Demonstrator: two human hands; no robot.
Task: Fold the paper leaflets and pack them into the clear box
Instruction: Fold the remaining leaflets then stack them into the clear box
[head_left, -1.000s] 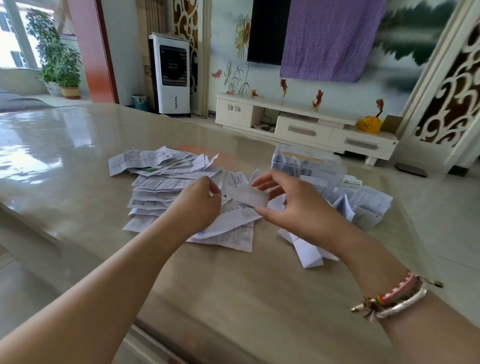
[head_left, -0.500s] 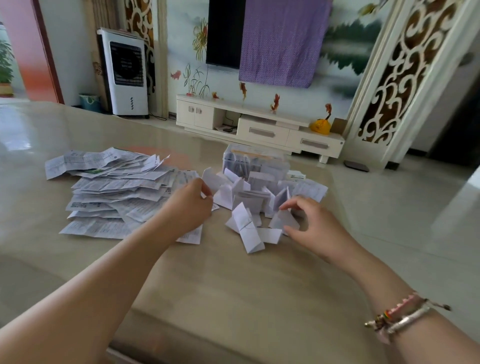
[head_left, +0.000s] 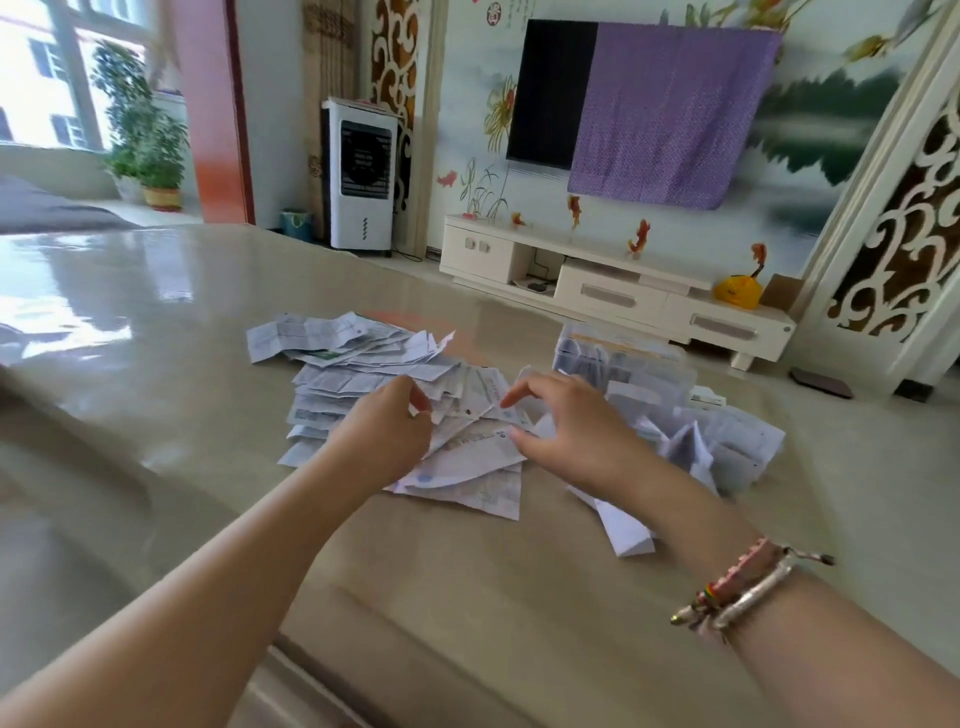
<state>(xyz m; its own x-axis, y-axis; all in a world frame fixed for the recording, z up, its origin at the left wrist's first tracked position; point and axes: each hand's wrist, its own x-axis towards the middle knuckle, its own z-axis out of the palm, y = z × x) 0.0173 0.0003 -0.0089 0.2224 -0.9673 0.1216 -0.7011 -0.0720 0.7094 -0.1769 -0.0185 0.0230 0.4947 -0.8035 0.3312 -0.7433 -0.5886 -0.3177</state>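
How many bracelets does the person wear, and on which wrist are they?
2, as far as the blurred view shows: a pink braided bracelet and a silver bangle, side by side on the right wrist. The left wrist shows none. More strands may be hidden.

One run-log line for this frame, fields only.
phase: picking next leaflet | left hand: grips flat leaflet | right hand: open, over pile | clear box: partly filled | folded leaflets: beside box

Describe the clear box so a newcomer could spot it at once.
On the glossy beige table, look beyond the right hand, at the far side of the paper piles. The clear box stands there, see-through and upright with leaflets inside, unlike the loose sheets around it.
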